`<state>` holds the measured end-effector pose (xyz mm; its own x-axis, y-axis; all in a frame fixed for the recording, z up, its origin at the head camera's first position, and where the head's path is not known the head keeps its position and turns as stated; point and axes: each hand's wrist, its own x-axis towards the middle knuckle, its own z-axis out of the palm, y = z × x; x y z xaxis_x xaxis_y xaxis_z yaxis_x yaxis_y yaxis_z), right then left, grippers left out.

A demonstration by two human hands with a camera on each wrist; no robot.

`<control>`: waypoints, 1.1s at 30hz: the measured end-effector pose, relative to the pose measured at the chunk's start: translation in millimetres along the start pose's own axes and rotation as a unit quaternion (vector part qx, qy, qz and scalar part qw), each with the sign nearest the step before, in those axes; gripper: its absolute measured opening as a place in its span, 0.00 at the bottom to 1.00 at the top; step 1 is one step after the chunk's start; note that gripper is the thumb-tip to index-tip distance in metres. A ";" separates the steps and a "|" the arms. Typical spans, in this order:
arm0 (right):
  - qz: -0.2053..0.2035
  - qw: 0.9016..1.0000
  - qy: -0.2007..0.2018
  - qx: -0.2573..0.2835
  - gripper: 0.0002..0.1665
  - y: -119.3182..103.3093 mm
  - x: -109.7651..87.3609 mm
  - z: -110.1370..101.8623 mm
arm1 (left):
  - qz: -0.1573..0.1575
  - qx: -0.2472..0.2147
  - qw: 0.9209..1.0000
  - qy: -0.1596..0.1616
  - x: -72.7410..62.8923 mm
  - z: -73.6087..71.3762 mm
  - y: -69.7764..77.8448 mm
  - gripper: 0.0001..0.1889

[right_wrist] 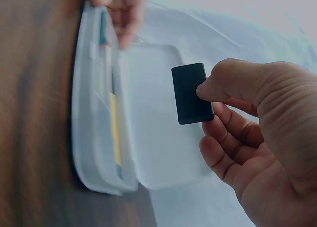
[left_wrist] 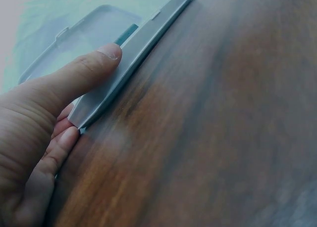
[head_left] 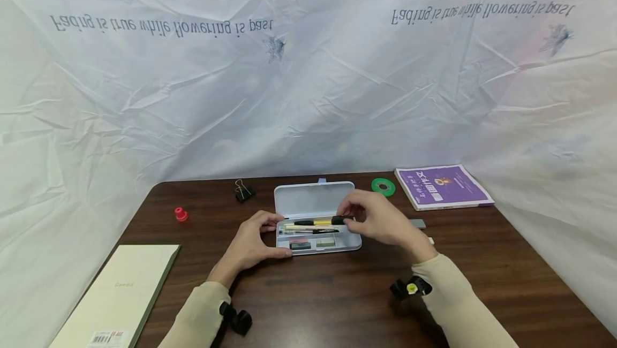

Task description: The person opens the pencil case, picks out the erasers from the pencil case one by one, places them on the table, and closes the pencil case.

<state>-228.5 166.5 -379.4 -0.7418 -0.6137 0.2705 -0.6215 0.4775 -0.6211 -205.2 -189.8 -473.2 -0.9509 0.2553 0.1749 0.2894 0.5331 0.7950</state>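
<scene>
A pale grey pencil case (head_left: pixel 318 250) lies on the table with its lid (head_left: pixel 313 198) tipped back. Inside it are a yellow-and-black pen (head_left: pixel 320 222), other pens lying lengthwise, and small blocks in the front compartment. My left hand (head_left: pixel 250 241) grips the case's left end, its thumb (left_wrist: pixel 94 71) against the front wall and the other fingers round the corner. Over the right part of the case, my right hand (head_left: pixel 381 219) pinches a small black rectangular block (right_wrist: pixel 190 96) between thumb and fingers. In the right wrist view the block overlaps the raised lid.
A pale notebook (head_left: pixel 120 284) lies at the left. Behind it are a red knob-like piece (head_left: pixel 181 214) and a black binder clip (head_left: pixel 244 193). A green tape roll (head_left: pixel 383 187) and a purple book (head_left: pixel 443 186) lie at the back right, with a grey piece (head_left: pixel 418 224) beside my right forearm.
</scene>
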 end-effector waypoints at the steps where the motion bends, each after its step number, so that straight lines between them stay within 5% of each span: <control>1: 0.001 1.000 0.010 -0.001 0.15 1.8 -1.2 -4.3 | -0.003 -0.003 1.000 -0.001 -0.1 -0.1 0.0 0.43; 11: 0.042 0.996 0.077 -0.032 0.13 26.5 -19.9 -38.2 | 0.000 0.002 1.000 -0.001 -0.2 0.2 0.9 0.43; 18: 0.091 0.991 0.077 -0.059 0.10 45.7 -30.3 -46.1 | 0.004 0.011 1.000 -0.002 -0.8 0.0 1.7 0.44; 33: 0.115 0.990 0.047 -0.060 0.11 86.0 -39.7 -36.6 | -0.003 0.009 1.000 0.000 -0.1 0.7 0.6 0.44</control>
<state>-261.7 255.0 -416.6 -0.8836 -0.4220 0.2028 -0.4552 0.6730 -0.5830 -204.8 -189.0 -473.1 -0.9525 0.2524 0.1703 0.2858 0.5485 0.7858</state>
